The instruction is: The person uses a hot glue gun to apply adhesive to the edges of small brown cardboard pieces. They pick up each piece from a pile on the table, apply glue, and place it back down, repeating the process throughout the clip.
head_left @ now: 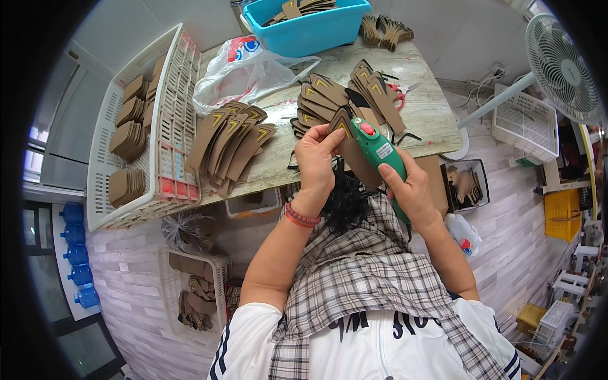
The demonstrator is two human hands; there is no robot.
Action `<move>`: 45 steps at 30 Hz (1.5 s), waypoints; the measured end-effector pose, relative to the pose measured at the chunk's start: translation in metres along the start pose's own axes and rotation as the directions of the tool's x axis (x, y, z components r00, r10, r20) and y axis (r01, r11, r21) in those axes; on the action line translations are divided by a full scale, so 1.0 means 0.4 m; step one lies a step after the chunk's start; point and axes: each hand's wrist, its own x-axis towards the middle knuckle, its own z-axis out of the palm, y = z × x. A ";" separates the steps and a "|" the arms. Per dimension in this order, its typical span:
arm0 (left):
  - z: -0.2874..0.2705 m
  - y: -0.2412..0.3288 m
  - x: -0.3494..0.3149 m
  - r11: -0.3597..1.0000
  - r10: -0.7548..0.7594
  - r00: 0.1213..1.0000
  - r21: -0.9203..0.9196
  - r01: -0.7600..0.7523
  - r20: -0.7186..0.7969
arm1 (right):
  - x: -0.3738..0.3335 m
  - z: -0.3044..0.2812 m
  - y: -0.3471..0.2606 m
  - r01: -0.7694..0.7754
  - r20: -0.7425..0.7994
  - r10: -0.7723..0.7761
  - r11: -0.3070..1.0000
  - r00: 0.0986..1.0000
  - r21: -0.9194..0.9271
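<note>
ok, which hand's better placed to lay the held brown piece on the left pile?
Probably the left hand: it pinches the brown piece and is nearer the left pile. The right hand is occupied gripping the green tool.

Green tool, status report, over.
Left hand pinching brown piece. Right hand gripping green tool, head beside the piece. Nothing visibly blocking; black tangle just below.

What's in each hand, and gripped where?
Left hand: brown piece, pinched near its yellow-marked end. Right hand: green tool, gripped around its body, below the red button.
</note>
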 end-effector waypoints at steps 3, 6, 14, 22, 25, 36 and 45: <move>-0.007 -0.010 -0.007 1.000 -0.009 0.999 0.013 0.008 0.041 | 0.000 0.001 -0.001 0.000 -0.020 0.001 1.000 1.000 0.027; -0.015 -0.009 -0.004 0.999 0.038 0.998 0.009 -0.038 0.053 | -0.001 -0.005 0.002 -0.027 -0.010 0.027 0.999 1.000 0.027; -0.031 0.052 -0.010 0.993 -0.095 0.988 0.081 0.085 0.121 | -0.012 -0.025 0.012 -0.028 0.049 0.027 0.999 0.998 0.031; -0.056 0.076 0.007 0.966 -0.001 0.984 0.253 -0.045 0.181 | -0.011 -0.046 0.013 -0.016 0.099 0.018 1.000 0.995 -0.016; -0.065 0.094 0.013 0.937 -0.052 0.980 0.349 -0.019 0.194 | -0.011 -0.052 0.016 0.011 0.110 -0.007 0.999 0.994 -0.032; -0.075 0.181 0.041 0.808 -0.179 0.923 0.586 -0.061 0.342 | 0.002 -0.097 0.007 0.056 0.241 -0.024 0.991 0.970 -0.126; -0.071 0.194 0.042 0.758 -0.336 0.866 0.652 0.015 0.372 | 0.020 -0.105 -0.020 0.100 0.342 -0.022 0.972 0.939 -0.211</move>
